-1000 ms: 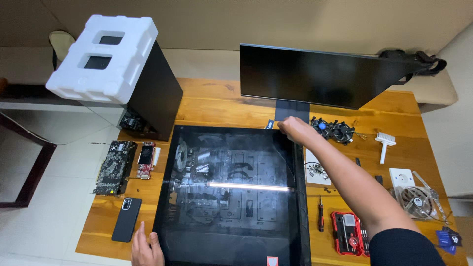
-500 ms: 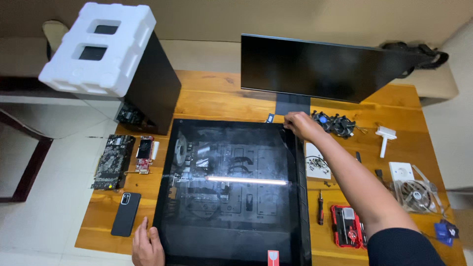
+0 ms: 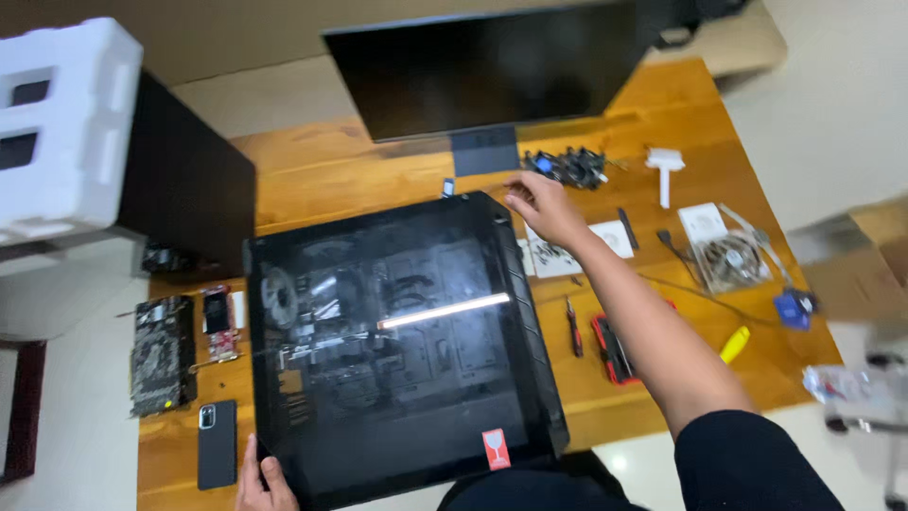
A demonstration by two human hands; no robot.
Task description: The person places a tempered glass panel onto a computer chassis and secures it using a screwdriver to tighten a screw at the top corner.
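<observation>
A black computer case lies on its side on the wooden table, glass side panel facing up, with a bright light strip reflected in it. My left hand rests on the case's near left corner, fingers on the glass edge. My right hand reaches over the far right corner of the case, fingers spread, just off the corner and holding nothing. A black monitor stands right behind the case.
Left of the case lie a graphics card, a small circuit board and a black phone. On the right are a red toolkit, a screwdriver, a yellow tool, a fan, and a connector pile. White foam tops a black box at far left.
The camera has swung right and tilted, so the scene sits at an angle. My right hand has lifted slightly off the case's far right corner. The left hand stays put.
</observation>
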